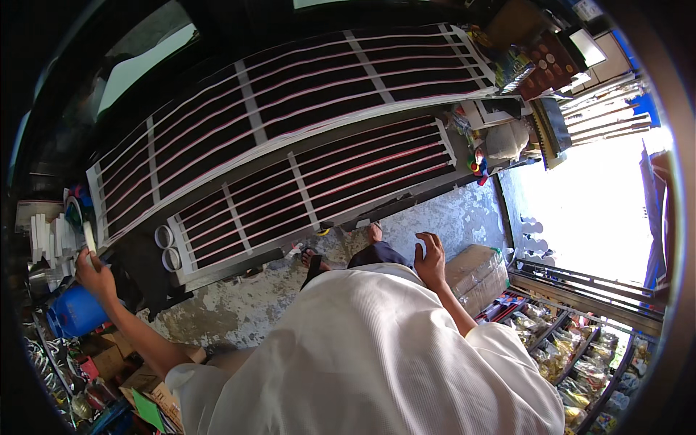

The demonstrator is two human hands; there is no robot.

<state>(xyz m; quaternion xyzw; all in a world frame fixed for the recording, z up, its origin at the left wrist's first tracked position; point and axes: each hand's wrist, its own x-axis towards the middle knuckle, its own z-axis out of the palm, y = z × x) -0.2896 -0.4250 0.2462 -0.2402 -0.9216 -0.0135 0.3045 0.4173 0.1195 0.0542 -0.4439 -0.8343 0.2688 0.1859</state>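
At the far left, my left hand [96, 277] is closed on the lower end of a narrow white piece [89, 237], perhaps a tape roll seen edge-on. My right hand [431, 259] hangs in the air right of my body, fingers loosely bent and apart, holding nothing. Ahead lie two long dark panels, a larger far one [312, 100] and a smaller near one [268, 199], both crossed by pale and reddish strips. Two white rings [164, 236], like tape rolls, stand at the near panel's left end.
A blue drum [71, 312] stands below my left hand, among cardboard boxes [109, 359]. A taped carton [475, 275] sits by my right arm. Racks of bagged goods [573, 355] fill the lower right. Bright light enters through an opening on the right. The floor [217, 312] is worn concrete.
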